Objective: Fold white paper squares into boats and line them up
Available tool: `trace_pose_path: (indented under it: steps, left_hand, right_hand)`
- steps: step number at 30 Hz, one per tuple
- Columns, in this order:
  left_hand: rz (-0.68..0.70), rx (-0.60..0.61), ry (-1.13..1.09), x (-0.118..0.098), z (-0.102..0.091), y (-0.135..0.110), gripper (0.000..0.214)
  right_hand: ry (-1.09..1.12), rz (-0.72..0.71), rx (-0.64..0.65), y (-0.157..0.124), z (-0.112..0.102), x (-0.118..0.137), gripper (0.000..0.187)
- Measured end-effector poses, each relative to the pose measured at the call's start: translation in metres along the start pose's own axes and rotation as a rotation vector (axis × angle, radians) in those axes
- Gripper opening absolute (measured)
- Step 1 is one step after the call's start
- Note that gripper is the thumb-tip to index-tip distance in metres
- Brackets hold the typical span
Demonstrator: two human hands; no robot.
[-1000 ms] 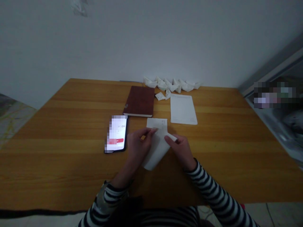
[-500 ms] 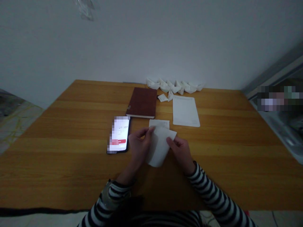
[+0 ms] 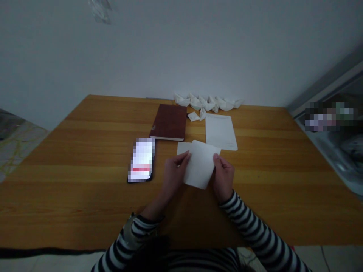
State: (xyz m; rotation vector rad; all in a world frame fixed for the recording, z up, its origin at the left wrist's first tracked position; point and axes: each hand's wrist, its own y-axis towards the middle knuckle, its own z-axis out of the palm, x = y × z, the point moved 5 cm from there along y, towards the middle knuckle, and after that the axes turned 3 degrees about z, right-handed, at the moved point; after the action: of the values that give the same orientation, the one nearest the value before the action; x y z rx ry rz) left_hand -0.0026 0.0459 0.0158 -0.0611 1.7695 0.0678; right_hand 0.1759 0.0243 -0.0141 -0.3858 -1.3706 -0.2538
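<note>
A small white sheet of paper (image 3: pixel 200 166) is raised above the table between my two hands. My left hand (image 3: pixel 175 170) pinches its left edge between thumb and fingers. On the opposite edge, the thumb and fingers of my right hand (image 3: pixel 224 173) are closed on the same sheet. Another white piece of paper (image 3: pixel 182 147) lies on the table just beyond, partly covered by the held sheet. To the left of my left hand rests a phone (image 3: pixel 141 160) with a lit screen.
A dark red notebook (image 3: pixel 169 121) lies beyond the phone. Right of it is a white pad of paper (image 3: pixel 221 131). Several folded white paper shapes (image 3: pixel 208 102) line the wooden table's (image 3: pixel 85 151) back edge by the wall, with a small paper piece (image 3: pixel 193 116) in front.
Both hands have shifted slightly right with the sheet. The sheet has turned and now shows its face flatter and more upright. My right hand has moved up along its edge.
</note>
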Motion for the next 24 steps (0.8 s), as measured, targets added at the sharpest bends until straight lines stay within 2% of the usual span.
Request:
trace_pose_path:
  steps: [6,10,13,16,18,21,24]
  left_hand:
    - [0.07,0.037,0.097,0.001,0.011,-0.008,0.038]
    - [0.121,0.025,0.185,0.0,0.013,-0.012,0.038]
    - [0.147,-0.023,0.214,-0.003,0.009,-0.012,0.031]
    - [0.115,-0.093,0.207,-0.006,0.001,-0.01,0.028]
    - [0.089,-0.129,0.185,-0.007,-0.002,-0.009,0.027]
    - [0.066,-0.105,0.127,-0.007,0.002,-0.011,0.025]
    - [0.017,0.024,0.061,-0.004,0.013,-0.013,0.027]
  right_hand:
    - [0.03,-0.005,-0.152,-0.003,-0.005,0.002,0.04]
    - [0.057,-0.011,-0.198,-0.004,-0.006,0.004,0.038]
    - [0.068,0.038,-0.137,-0.005,-0.001,0.002,0.039]
    - [0.104,0.131,0.039,-0.009,0.01,-0.001,0.039]
    - [0.117,0.168,0.114,-0.012,0.015,-0.002,0.039]
    - [0.115,0.147,0.07,-0.011,0.012,0.0,0.04]
    - [0.079,0.125,-0.017,0.001,-0.003,0.004,0.044]
